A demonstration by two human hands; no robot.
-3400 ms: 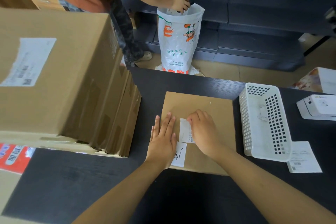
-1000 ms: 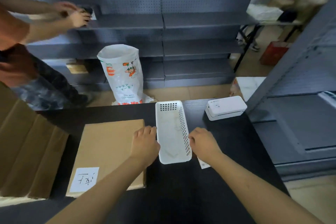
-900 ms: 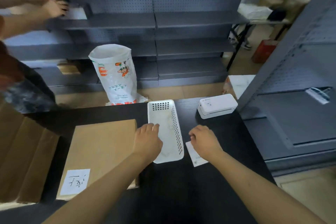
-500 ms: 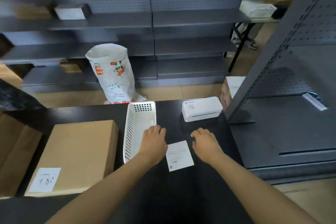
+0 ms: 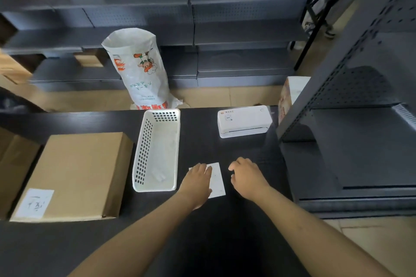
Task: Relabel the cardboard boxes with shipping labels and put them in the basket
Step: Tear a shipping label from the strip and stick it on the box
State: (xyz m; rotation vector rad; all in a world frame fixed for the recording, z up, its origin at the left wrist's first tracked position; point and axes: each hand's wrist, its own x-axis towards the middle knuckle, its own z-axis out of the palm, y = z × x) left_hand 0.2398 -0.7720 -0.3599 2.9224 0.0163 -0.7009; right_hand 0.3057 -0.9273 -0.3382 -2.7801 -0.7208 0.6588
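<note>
A flat cardboard box (image 5: 74, 173) lies on the dark table at the left, with a white handwritten label (image 5: 35, 202) on its near corner. Right of it stands a white perforated basket (image 5: 157, 148), which holds only a small scrap. A white shipping label (image 5: 217, 181) lies flat on the table just right of the basket. My left hand (image 5: 197, 183) rests flat on the label's left part, fingers straight. My right hand (image 5: 246, 175) hovers just right of the label, fingers loosely curled, holding nothing.
A white label printer (image 5: 244, 120) sits at the table's (image 5: 225, 243) far right. Grey metal shelving (image 5: 360, 96) crowds the right side. A white printed sack (image 5: 139, 69) stands on the floor beyond the table. More cardboard boxes (image 5: 13, 164) sit at the far left.
The basket has been pushed left, next to the cardboard box, uncovering the shipping label. My left hand has come off the basket onto the label; my right hand stays beside it.
</note>
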